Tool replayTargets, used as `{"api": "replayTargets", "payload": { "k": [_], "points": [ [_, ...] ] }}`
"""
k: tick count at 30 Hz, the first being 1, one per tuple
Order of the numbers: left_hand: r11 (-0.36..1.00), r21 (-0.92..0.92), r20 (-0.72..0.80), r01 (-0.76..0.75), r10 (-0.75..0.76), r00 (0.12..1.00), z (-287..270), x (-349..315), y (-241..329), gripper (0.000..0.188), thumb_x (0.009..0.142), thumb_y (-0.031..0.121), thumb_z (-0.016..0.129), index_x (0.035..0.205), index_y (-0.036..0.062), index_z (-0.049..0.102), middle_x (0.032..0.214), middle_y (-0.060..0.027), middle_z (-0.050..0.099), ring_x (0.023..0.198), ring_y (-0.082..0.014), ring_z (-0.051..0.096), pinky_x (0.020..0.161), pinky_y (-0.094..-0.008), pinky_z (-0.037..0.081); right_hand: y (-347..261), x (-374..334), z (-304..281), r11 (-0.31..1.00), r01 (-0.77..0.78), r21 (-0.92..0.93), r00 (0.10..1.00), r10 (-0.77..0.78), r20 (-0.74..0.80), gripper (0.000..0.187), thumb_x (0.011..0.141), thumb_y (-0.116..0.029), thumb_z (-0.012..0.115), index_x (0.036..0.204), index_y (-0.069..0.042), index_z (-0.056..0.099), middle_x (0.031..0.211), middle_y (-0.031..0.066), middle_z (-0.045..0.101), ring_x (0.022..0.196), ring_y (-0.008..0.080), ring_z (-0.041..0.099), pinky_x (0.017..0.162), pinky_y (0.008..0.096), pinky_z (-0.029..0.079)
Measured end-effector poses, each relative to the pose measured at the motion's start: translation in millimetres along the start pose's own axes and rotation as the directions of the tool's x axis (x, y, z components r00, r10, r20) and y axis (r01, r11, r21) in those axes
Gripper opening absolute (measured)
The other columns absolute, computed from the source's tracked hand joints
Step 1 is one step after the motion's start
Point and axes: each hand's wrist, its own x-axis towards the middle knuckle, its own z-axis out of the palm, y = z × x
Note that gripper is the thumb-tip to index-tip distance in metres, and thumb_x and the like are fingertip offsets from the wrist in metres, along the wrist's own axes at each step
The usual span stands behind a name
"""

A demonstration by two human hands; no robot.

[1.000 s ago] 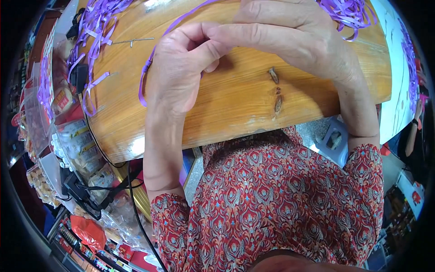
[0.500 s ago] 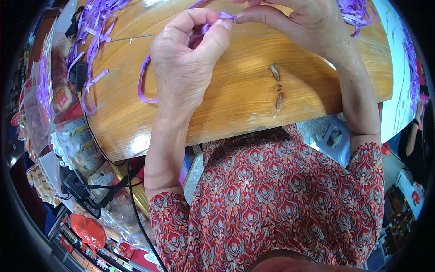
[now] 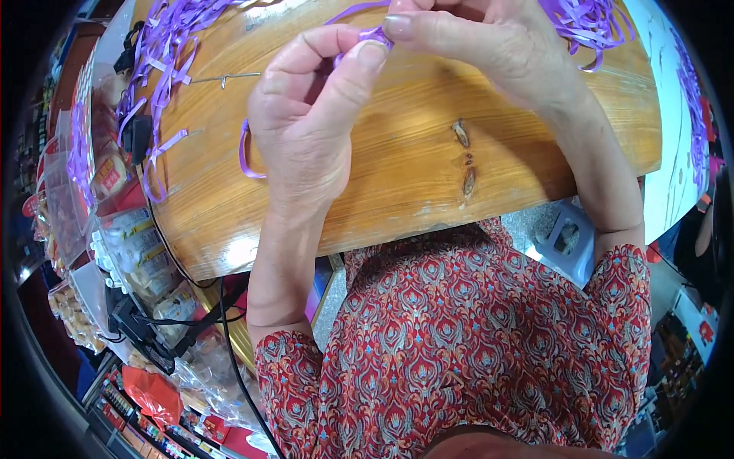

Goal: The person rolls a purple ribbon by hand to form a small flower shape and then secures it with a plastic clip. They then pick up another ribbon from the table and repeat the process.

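A purple ribbon [image 3: 375, 35] is pinched between the thumb and index finger of my left hand [image 3: 310, 107], above the far part of the wooden table [image 3: 413, 161]. One loop of it hangs down on the left of that hand, and another stretch runs up toward the top edge. Close against it, my right hand [image 3: 497, 53] has its thumb pressed on the ribbon from the right; its other fingers are partly cut off by the frame's top. My two thumb tips nearly meet. Whether the ribbon is knotted there is hidden by my fingers.
Purple ribbons lie piled at the far left [image 3: 164, 53] and far right [image 3: 589, 30]. A thin metal hook tool [image 3: 224, 78] rests by the left pile. Bagged goods [image 3: 138, 245] and black cables [image 3: 222, 321] crowd the left side. A grey-blue plastic stool [image 3: 569, 241] stands below the table's right edge.
My right hand has come down and left, its thumb now overlapping the ribbon near my left thumb. The left hand has tilted slightly and stays pinched on the ribbon.
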Motion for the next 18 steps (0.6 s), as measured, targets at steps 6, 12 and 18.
{"api": "replayTargets", "payload": {
  "k": [6, 12, 18],
  "points": [
    [0.917, -0.380, 0.111, 0.124, -0.088, 0.990, -6.8, 0.4, -2.9, 0.013, 0.083, 0.003, 0.063, 0.094, -0.0002, 0.060, 0.081, -0.0015, 0.060, 0.061, -0.0049, 0.044, 0.052, -0.0190, 0.034, -1.9, 3.0, 5.3, 0.943, -0.325, 0.070, 0.946, 0.324, 0.024, 0.014, 0.085, -0.015, 0.062, 0.089, -0.002, 0.065, 0.087, 0.0012, 0.064, 0.084, 0.0064, 0.056, 0.079, 0.0208, 0.042],
    [0.900, -0.411, 0.081, 0.145, -0.122, 0.989, -7.0, -0.8, -2.1, 0.012, 0.082, 0.004, 0.064, 0.094, 0.0009, 0.060, 0.080, -0.0012, 0.060, 0.060, -0.0055, 0.043, 0.051, -0.0196, 0.033, 11.4, 3.9, 9.5, 0.997, -0.029, 0.076, 0.999, 0.030, -0.016, 0.013, 0.085, -0.007, 0.061, 0.096, 0.000, 0.062, 0.092, 0.0030, 0.063, 0.083, 0.0077, 0.057, 0.075, 0.0236, 0.045],
    [0.894, -0.416, 0.091, 0.167, -0.142, 0.986, -8.6, -1.1, -1.2, 0.011, 0.082, 0.004, 0.064, 0.092, 0.0017, 0.061, 0.079, 0.0001, 0.059, 0.060, -0.0047, 0.043, 0.051, -0.0189, 0.033, 41.0, 40.2, -1.6, 0.215, 0.940, -0.266, 0.277, -0.935, 0.221, 0.016, 0.080, 0.000, 0.063, 0.096, 0.001, 0.062, 0.093, 0.0113, 0.063, 0.083, 0.0201, 0.062, 0.072, 0.0262, 0.047]
  ]
}}
